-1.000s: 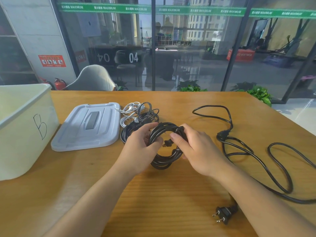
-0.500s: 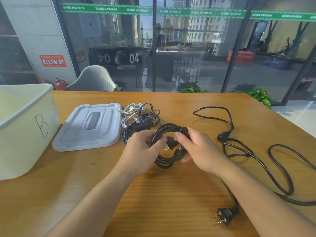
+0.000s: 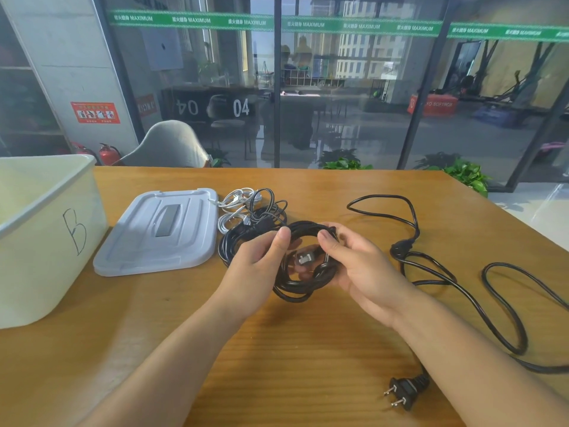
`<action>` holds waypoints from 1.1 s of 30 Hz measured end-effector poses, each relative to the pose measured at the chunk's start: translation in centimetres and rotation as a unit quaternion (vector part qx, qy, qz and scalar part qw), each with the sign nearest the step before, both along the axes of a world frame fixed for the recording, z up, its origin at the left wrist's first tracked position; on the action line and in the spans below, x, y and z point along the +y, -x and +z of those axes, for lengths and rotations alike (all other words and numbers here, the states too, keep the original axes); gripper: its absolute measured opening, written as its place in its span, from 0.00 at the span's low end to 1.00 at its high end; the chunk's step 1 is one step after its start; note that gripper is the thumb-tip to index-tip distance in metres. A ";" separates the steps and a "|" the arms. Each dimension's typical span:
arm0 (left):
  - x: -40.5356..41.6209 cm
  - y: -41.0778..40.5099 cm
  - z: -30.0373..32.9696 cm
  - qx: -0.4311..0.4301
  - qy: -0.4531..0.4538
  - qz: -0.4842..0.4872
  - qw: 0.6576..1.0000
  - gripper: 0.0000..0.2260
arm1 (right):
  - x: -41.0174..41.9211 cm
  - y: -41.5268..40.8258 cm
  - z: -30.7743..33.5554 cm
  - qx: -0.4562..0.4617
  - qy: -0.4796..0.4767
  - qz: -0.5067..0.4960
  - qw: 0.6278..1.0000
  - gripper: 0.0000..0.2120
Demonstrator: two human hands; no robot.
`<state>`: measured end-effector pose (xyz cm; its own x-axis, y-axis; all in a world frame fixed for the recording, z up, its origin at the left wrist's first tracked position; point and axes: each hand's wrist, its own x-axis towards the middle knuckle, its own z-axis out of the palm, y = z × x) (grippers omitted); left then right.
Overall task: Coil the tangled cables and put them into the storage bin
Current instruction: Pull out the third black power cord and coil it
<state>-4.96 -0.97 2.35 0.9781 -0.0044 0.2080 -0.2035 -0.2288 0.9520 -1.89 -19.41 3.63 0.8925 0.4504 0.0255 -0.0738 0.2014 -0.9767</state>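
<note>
Black coiled power cable gripped by left hand and right hand; white plastic storage bin, frame left, handwritten "B".

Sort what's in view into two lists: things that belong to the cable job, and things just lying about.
Job:
- coil, held by left hand and right hand
- loose cable
- cable pile
- bin
- lid, off the bin

Lying about:
- chair
- extinguishers
- plants
</note>
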 end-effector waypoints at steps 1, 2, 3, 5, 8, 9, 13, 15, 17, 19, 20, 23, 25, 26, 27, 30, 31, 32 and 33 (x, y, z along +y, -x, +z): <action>-0.1 0.0 0.0 0.007 -0.008 -0.004 1.000 0.20 | -0.1 0.1 0.2 0.037 -0.048 0.013 0.998 0.19; -0.2 0.1 -0.1 0.005 -0.019 -0.002 1.000 0.19 | -0.1 0.1 0.5 0.065 -0.086 0.029 0.994 0.19; -0.3 0.1 -0.1 -0.004 -0.030 0.006 1.000 0.18 | -0.2 0.2 0.7 0.084 -0.112 0.046 0.989 0.19; -0.5 0.1 -0.2 -0.030 -0.041 0.028 0.998 0.17 | -0.3 0.4 0.9 0.095 -0.138 0.082 0.982 0.26; -0.6 0.0 -0.3 -0.063 -0.033 0.042 0.997 0.15 | -0.3 0.6 0.9 0.056 -0.134 0.123 0.982 0.39; -0.6 0.0 -0.2 -0.071 -0.028 0.045 0.996 0.15 | -0.2 0.6 0.8 0.032 -0.124 0.128 0.983 0.40; -0.8 0.1 0.0 -0.096 -0.021 0.051 0.994 0.14 | -0.1 0.5 0.3 -0.031 -0.073 0.073 0.994 0.42; -0.7 0.0 -0.2 -0.109 -0.027 0.047 0.993 0.14 | 0.2 0.5 0.0 -0.087 -0.018 0.007 0.996 0.39; -0.6 0.1 -0.3 -0.124 -0.029 0.047 0.991 0.14 | 0.5 0.4 -0.3 -0.168 0.042 -0.085 0.981 0.33; -0.7 0.0 -0.2 -0.132 -0.029 0.046 0.990 0.14 | 0.6 0.4 -0.5 -0.236 0.077 -0.174 0.953 0.27; -0.7 0.0 -0.2 -0.131 -0.028 0.043 0.990 0.14 | 0.5 0.3 -0.6 -0.278 0.105 -0.211 0.931 0.25; -0.4 -0.2 -0.3 -0.118 -0.019 0.024 0.993 0.14 | 0.3 0.0 -1.1 -0.376 0.180 -0.251 0.874 0.22; -0.1 -0.2 -0.4 -0.108 -0.016 0.014 0.994 0.14 | 0.2 -0.1 -1.2 -0.386 0.187 -0.248 0.869 0.19; 0.0 -0.2 -0.4 -0.104 -0.013 0.010 0.994 0.13 | 0.2 -0.2 -1.2 -0.385 0.186 -0.244 0.871 0.17; 0.0 -0.2 -0.4 -0.099 -0.012 0.005 0.995 0.13 | 0.2 -0.3 -1.2 -0.374 0.180 -0.232 0.880 0.16; 0.1 -0.3 -0.6 -0.077 -0.014 -0.010 0.997 0.07 | 0.1 -0.6 -1.0 -0.290 0.118 -0.192 0.930 0.11; 0.1 -0.3 -0.8 -0.075 -0.016 -0.016 0.997 0.05 | 0.1 -0.6 -1.0 -0.266 0.100 -0.188 0.940 0.09; 0.2 -0.3 -0.9 -0.078 -0.023 -0.020 0.996 0.04 | 0.0 -0.7 -1.0 -0.256 0.095 -0.186 0.944 0.08; 0.2 -0.3 -1.0 -0.085 -0.030 -0.022 0.996 0.03 | -0.1 -0.8 -1.0 -0.257 0.098 -0.181 0.944 0.06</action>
<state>-4.63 -0.78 1.36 0.9277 -0.0643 0.3678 -0.3710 -0.2714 0.8881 -1.05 -19.54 2.67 0.8814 0.1583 0.4450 0.4591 -0.0657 -0.8860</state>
